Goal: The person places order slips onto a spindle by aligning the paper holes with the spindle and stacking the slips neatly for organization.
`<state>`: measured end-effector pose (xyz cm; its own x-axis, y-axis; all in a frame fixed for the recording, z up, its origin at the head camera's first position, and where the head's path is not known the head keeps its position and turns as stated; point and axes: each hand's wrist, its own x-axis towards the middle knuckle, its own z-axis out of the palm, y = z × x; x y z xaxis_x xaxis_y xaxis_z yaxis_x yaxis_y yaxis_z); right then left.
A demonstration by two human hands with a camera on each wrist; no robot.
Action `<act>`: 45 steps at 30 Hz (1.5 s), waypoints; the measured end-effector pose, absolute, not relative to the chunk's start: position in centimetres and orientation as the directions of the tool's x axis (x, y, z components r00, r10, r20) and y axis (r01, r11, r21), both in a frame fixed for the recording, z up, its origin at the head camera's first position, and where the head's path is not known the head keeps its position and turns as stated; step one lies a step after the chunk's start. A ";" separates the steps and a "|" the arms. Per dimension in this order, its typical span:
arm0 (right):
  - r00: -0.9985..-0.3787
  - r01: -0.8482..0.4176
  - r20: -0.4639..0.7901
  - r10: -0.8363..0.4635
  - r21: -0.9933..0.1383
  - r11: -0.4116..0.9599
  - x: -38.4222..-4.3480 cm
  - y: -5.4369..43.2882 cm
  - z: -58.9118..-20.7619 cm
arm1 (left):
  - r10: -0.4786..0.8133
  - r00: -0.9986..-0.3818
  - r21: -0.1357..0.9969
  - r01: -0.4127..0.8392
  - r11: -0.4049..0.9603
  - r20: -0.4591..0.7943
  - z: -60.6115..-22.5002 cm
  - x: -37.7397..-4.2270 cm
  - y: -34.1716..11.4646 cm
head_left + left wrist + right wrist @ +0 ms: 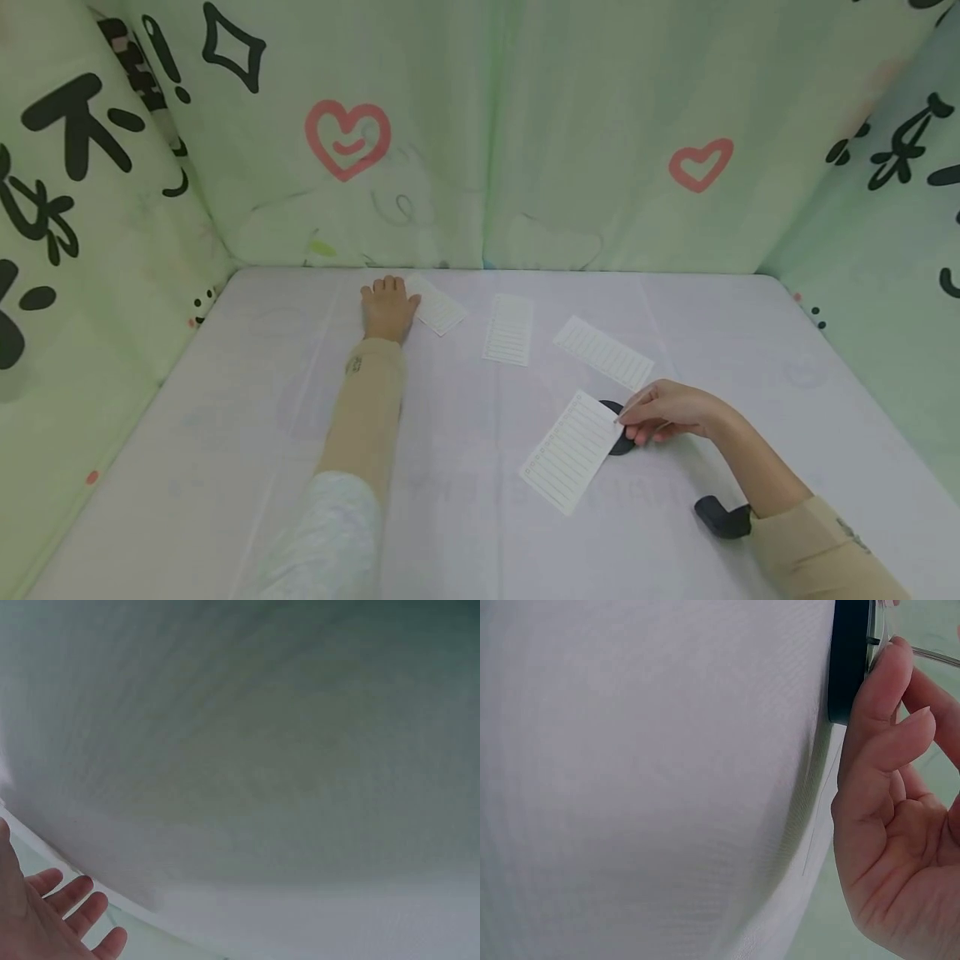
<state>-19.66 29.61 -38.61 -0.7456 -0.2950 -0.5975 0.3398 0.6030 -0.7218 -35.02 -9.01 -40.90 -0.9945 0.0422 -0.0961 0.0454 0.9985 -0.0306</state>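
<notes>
My left hand point(387, 308) lies palm down near the table's far edge, its thumb close to a white card point(441, 307) printed with lines. In the left wrist view, the left hand's fingers point(69, 895) are loosely spread with nothing in them. My right hand point(675, 408) pinches a thin silvery rod point(937, 656) between thumb and fingertips, next to a black round object point(621, 444). Another lined card point(567, 454) overlaps the round object, its upper right corner at my right fingertips. Whether the fingers also grip that card, I cannot tell.
Farther back on the white table point(225, 500) lie two more lined cards: one upright in the middle point(508, 330) and one slanted point(604, 352) behind my right hand. A black band-like piece point(723, 517) shows at my right wrist. Printed green curtains point(562, 125) surround the table.
</notes>
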 end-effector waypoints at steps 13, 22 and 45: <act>-0.744 0.337 -0.599 -0.298 -0.720 0.607 -19.8 29.6 -38.7 | 0.017 -0.989 0.013 0.016 1.000 -0.150 -41.6 -35.5 -9.5; -0.748 0.339 -0.600 -0.285 -0.714 0.613 -19.7 29.5 -38.5 | 0.033 -0.990 0.071 0.023 0.997 -0.136 -40.6 -35.1 -8.7; -0.749 0.325 -0.589 -0.304 -0.726 0.606 -19.8 29.5 -38.6 | 0.018 -0.979 0.223 -0.029 0.974 -0.204 -40.5 -36.0 -8.3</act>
<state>-19.79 29.52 -38.59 -0.7492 -0.3037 -0.5887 0.3253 0.6055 -0.7263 -35.98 -8.29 -40.51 -0.9787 0.0180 -0.2044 -0.0286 0.9744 0.2229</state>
